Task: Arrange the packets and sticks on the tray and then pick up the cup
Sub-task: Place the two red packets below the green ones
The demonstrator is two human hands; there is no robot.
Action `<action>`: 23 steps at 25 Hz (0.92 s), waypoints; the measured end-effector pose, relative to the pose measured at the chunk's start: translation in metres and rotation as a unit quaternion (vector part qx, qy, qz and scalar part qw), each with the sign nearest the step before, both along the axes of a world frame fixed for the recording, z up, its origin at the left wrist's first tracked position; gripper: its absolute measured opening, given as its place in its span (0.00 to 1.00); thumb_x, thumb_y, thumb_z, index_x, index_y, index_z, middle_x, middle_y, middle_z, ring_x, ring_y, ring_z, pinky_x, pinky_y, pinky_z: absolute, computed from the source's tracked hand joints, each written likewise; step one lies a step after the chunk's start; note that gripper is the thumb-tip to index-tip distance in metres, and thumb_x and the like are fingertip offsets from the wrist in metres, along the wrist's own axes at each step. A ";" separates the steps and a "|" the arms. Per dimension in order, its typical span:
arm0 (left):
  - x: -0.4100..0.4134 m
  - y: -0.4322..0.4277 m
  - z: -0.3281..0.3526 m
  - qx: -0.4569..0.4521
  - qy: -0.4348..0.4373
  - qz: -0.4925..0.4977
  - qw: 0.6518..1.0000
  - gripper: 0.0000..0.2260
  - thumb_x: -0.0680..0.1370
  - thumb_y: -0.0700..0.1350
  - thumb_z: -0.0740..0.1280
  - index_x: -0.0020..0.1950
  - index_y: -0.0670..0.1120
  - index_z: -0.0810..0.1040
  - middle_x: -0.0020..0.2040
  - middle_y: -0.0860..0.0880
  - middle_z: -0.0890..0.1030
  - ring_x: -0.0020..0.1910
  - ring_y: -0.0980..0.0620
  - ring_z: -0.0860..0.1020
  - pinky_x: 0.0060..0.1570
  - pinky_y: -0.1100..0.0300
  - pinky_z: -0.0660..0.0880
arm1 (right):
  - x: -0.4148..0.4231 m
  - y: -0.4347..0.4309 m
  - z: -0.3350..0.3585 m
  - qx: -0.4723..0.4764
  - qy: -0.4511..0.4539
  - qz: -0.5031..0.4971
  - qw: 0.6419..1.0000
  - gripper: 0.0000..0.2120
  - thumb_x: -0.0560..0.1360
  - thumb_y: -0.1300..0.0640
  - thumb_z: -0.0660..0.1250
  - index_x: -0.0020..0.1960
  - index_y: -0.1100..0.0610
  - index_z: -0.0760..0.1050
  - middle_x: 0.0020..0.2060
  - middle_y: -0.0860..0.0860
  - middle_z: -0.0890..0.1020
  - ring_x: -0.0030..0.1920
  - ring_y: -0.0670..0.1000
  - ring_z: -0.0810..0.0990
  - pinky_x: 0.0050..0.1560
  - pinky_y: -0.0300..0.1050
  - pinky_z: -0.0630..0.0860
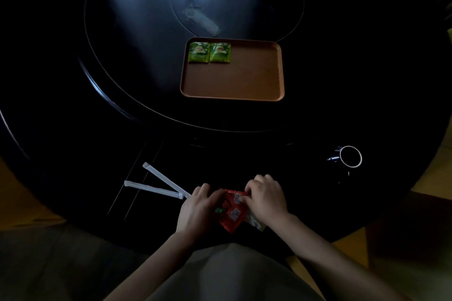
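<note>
A brown tray [244, 80] lies on the dark round table, with two green tea packets [210, 52] side by side in its far left corner. Near the table's front edge, my left hand [195, 208] and my right hand [265, 199] both rest on a small pile of red packets [231, 212], fingers curled onto them. A pale packet edge [255, 223] pokes out under my right wrist. Two white paper-wrapped sticks [159, 184] lie in a V just left of my left hand. A dark cup with a white rim [350, 156] stands at the right.
The table [97, 129] is black and glossy, with a raised round turntable [137, 95] holding the tray. A faint clear wrapper [201, 19] lies beyond the tray. The table's curved front edge is close to my body; wooden floor shows at the right.
</note>
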State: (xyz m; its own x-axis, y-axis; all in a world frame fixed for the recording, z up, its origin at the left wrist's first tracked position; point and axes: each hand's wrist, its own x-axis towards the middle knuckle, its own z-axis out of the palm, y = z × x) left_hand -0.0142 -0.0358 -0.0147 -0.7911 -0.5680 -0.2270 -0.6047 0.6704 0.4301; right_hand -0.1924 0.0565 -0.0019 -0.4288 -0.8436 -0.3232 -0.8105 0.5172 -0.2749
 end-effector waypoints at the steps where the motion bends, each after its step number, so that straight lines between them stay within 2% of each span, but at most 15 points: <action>1: -0.001 0.002 0.000 0.000 0.000 0.011 1.000 0.25 0.67 0.52 0.76 0.63 0.57 0.76 0.48 0.50 0.76 0.46 0.48 0.76 0.33 0.53 0.76 | 0.000 -0.002 0.000 0.009 -0.003 -0.001 1.000 0.12 0.71 0.43 0.71 0.47 0.52 0.79 0.46 0.49 0.79 0.50 0.53 0.75 0.50 0.48 0.74; 3: -0.003 0.005 0.001 0.011 0.006 0.035 0.999 0.24 0.67 0.51 0.77 0.63 0.58 0.76 0.49 0.50 0.76 0.47 0.48 0.75 0.35 0.53 0.76 | 0.000 -0.004 -0.002 0.017 -0.016 -0.010 1.000 0.11 0.72 0.44 0.71 0.46 0.51 0.78 0.46 0.48 0.79 0.51 0.52 0.75 0.51 0.48 0.73; 7: -0.005 0.002 0.002 0.040 0.040 0.079 0.995 0.10 0.71 0.52 0.73 0.51 0.54 0.79 0.49 0.53 0.76 0.48 0.51 0.73 0.38 0.55 0.75 | -0.002 -0.006 0.000 0.004 -0.063 -0.038 0.997 0.10 0.72 0.47 0.71 0.40 0.52 0.76 0.41 0.48 0.76 0.50 0.53 0.75 0.49 0.46 0.72; 10: -0.002 -0.002 0.002 0.076 0.057 0.107 0.990 0.05 0.72 0.49 0.73 0.45 0.51 0.80 0.45 0.55 0.79 0.46 0.53 0.75 0.41 0.55 0.77 | -0.006 -0.006 0.006 -0.007 -0.107 -0.100 0.989 0.11 0.72 0.48 0.72 0.38 0.52 0.74 0.37 0.45 0.73 0.47 0.50 0.75 0.45 0.43 0.70; 13: 0.002 -0.008 0.009 0.188 0.059 0.207 0.958 0.04 0.72 0.48 0.75 0.40 0.52 0.81 0.38 0.55 0.82 0.39 0.60 0.80 0.40 0.58 0.79 | -0.016 -0.009 0.013 -0.029 -0.198 -0.173 0.964 0.10 0.71 0.49 0.74 0.38 0.53 0.76 0.34 0.46 0.78 0.39 0.47 0.78 0.38 0.41 0.72; 15: 0.007 -0.012 0.016 0.237 0.065 0.248 0.937 0.04 0.73 0.47 0.75 0.40 0.52 0.81 0.37 0.54 0.84 0.36 0.60 0.81 0.38 0.61 0.79 | -0.022 -0.013 0.019 -0.054 -0.269 -0.213 0.938 0.09 0.71 0.53 0.74 0.38 0.55 0.77 0.34 0.48 0.79 0.38 0.47 0.78 0.39 0.43 0.75; 19: 0.016 -0.025 0.039 0.271 0.098 0.308 0.907 0.03 0.73 0.46 0.75 0.42 0.51 0.82 0.38 0.50 0.85 0.36 0.58 0.83 0.33 0.65 0.78 | -0.027 -0.018 0.031 -0.093 -0.336 -0.267 0.898 0.08 0.71 0.56 0.75 0.39 0.58 0.78 0.37 0.52 0.82 0.41 0.49 0.81 0.43 0.43 0.76; 23: 0.017 -0.047 0.070 0.293 0.186 0.403 0.847 0.03 0.73 0.43 0.75 0.41 0.45 0.83 0.37 0.46 0.85 0.35 0.52 0.84 0.31 0.64 0.77 | -0.038 -0.029 0.043 -0.122 -0.384 -0.295 0.866 0.07 0.72 0.58 0.74 0.40 0.58 0.77 0.37 0.51 0.82 0.38 0.45 0.80 0.38 0.37 0.74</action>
